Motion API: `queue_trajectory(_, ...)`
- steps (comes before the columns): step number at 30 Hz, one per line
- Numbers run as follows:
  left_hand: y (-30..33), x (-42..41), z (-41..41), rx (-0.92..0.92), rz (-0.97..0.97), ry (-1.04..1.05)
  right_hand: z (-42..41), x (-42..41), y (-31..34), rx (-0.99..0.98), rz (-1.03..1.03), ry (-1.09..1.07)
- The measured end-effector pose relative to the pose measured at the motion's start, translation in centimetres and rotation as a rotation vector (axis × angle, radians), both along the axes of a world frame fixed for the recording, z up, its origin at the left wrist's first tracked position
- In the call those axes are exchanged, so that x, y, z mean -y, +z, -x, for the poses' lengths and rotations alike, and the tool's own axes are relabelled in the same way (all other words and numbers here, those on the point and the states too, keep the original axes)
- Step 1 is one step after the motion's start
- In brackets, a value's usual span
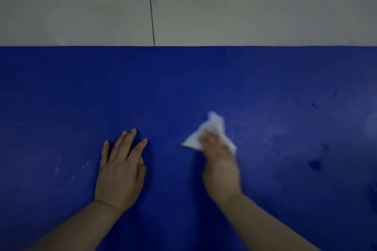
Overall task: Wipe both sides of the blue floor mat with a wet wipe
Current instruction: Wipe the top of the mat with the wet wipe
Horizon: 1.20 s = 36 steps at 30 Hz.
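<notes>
The blue floor mat (204, 79) lay flat on the tiled floor (224, 6). The left hand (120, 171) pressed on it, fingers straight and slightly spread. The right hand (220, 161), blurred, pressed the crumpled wet wipe (212, 128) beneath its fingers; their set could not be told. The mat appeared soft, light and flexible; its far edge seemed best for taking hold to turn it.

The right hand (221, 166) is motion-blurred, so its grip on the wet wipe (211, 133), perhaps pinched, is unclear.
</notes>
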<state>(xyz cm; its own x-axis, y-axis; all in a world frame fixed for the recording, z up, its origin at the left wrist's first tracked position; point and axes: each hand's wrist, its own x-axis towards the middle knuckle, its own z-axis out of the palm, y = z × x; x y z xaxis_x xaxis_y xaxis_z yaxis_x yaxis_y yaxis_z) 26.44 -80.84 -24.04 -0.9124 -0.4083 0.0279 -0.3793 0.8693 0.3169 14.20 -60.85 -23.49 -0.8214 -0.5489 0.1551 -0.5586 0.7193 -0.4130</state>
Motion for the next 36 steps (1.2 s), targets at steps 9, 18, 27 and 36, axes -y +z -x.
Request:
queue_trajectory(9, -0.1, -0.1, 0.0, 0.024, -0.001, 0.008, -7.9, 3.1, 0.5, 0.008, -0.018, 0.230)
queue_trajectory(18, 0.1, -0.1, 0.0, 0.009, 0.011, 0.010, -3.7, -7.3, -0.6, 0.001, -0.036, -0.224)
queue_trajectory(27, 0.1, -0.1, 0.0, -0.010, 0.020, 0.003, -10.4, -2.7, -0.5, 0.011, -0.027, 0.248)
queue_trajectory(36, 0.7, -2.7, -2.7, -0.060, 0.010, -0.093, -8.5, -5.8, -0.3, 0.051, -0.014, -0.287)
